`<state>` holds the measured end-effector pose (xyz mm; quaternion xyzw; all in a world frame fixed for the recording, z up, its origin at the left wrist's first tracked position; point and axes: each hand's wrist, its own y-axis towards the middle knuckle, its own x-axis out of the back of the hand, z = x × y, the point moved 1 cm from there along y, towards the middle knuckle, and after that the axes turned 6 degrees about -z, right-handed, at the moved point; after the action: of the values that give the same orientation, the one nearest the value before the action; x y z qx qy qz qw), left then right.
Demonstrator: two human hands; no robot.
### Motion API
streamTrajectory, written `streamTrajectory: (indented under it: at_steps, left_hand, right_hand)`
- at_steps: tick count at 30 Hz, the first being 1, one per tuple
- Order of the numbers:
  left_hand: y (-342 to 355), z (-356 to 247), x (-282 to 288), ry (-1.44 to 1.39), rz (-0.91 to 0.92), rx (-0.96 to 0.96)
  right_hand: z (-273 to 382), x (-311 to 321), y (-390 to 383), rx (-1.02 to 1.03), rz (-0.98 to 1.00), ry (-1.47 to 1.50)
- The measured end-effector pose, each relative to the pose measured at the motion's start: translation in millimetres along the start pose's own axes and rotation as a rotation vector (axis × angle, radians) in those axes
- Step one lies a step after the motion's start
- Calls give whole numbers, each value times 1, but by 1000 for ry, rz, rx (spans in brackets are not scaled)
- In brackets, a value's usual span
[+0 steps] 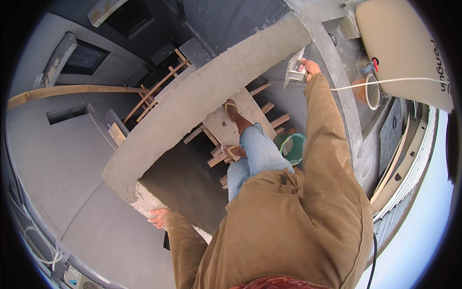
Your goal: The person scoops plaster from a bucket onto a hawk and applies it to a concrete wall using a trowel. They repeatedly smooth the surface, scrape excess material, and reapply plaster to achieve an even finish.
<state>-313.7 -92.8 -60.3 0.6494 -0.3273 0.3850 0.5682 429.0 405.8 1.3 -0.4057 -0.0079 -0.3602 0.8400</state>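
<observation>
My right hand (312, 67) is closed round the handle of a metal plastering trowel (292, 77). The trowel's blade stands on edge beside the right end of a curved, grey cement-coated ledge (211, 82). At the lower left, my left hand (159, 218) grips the rough, pale end of this ledge, fingers bent over its edge. Both arms are in brown sleeves. Below me my sandalled feet stand on a board (224, 123) laid over wooden battens.
A green bucket (292, 148) hangs or stands beside my leg. At right are an orange-brown bucket (372, 91), a white hose (399, 80) and a large beige tank (404, 43). Wooden poles (72, 91) cross at left over a deep drop. A dark opening (187, 178) lies under the ledge.
</observation>
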Motion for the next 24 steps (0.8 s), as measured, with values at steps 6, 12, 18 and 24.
streamTrajectory:
  at_steps: [6,12,18,24]
  left_hand:
    - [-8,-15,19,72,-6,66]
    - [-7,-9,9,56,16,76]
    - [1,2,-2,-14,27,57]
    - [-6,-22,35,8,147,106]
  right_hand:
    - [-24,-23,-30,-60,38,-34]
    - [-92,-57,-68,-146,182,-15]
    - [-163,-105,-166,-253,299,-84]
    - [-161,-77,-183,-185,150,74]
